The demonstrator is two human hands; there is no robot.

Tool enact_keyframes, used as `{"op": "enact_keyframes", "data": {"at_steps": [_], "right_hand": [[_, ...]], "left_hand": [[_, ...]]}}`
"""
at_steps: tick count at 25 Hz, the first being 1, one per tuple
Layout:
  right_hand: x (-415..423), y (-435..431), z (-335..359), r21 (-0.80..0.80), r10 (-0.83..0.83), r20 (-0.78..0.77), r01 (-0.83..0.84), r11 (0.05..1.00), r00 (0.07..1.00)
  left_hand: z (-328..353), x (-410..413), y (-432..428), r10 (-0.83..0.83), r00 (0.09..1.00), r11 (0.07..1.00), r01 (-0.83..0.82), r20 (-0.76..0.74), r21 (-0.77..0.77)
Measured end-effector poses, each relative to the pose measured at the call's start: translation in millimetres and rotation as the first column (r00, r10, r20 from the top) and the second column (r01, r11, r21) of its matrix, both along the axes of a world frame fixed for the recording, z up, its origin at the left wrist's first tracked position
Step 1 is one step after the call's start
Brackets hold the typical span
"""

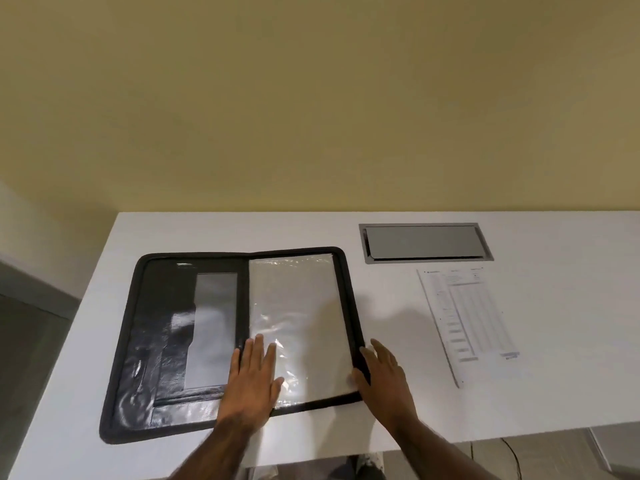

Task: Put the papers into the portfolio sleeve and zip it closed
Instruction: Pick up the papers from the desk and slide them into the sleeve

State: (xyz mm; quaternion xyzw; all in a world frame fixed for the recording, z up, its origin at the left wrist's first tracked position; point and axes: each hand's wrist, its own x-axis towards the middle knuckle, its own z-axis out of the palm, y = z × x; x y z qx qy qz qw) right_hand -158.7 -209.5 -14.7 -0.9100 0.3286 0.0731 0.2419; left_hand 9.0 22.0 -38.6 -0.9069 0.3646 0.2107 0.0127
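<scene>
A black zip portfolio (152,341) lies open flat on the white table. Its right half holds clear plastic sleeves (304,306) over white sheets. My left hand (254,379) rests flat, fingers apart, on the lower left of the sleeves near the spine. My right hand (381,372) touches the portfolio's lower right edge, thumb on the zip border, fingers spread on the table. A printed paper (467,320) with a table of lines lies by itself on the table to the right of the portfolio.
A grey cable hatch (424,242) is set into the white table (571,358) behind the paper. The table's front edge runs just below the portfolio. A yellow wall stands behind. Cables hang under the table at the lower right.
</scene>
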Motion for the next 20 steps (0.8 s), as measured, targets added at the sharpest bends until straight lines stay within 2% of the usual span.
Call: {"op": "enact_keyframes", "data": {"at_steps": [6, 11, 14, 16, 20], "right_hand": [[-32.3, -147.1, 10.0, -0.105, -0.024, 0.026, 0.026, 0.994, 0.999], [-50.7, -287.6, 12.6, -0.063, -0.056, -0.194, 0.044, 0.997, 0.979], [-52.1, -350.4, 13.6, 0.003, -0.049, -0.244, 0.051, 0.999, 0.969], [-49.5, -379.2, 10.3, 0.031, -0.009, -0.242, 0.017, 0.999, 0.970], [-42.0, -416.9, -1.6, 0.055, 0.069, -0.245, -0.057, 0.997, 0.967]], "left_hand": [[15.8, -29.3, -112.2, -0.063, 0.998, 0.994, 0.064, 0.017, -0.093], [19.8, -72.0, -251.7, -0.119, 0.988, 0.981, 0.102, -0.099, -0.166], [15.6, -100.9, -325.8, -0.197, 0.971, 0.968, 0.171, -0.137, -0.182], [14.0, -117.6, -360.7, -0.237, 0.962, 0.962, 0.214, -0.134, -0.167], [6.2, -137.4, -397.4, -0.243, 0.961, 0.970, 0.240, -0.133, -0.035]]}}
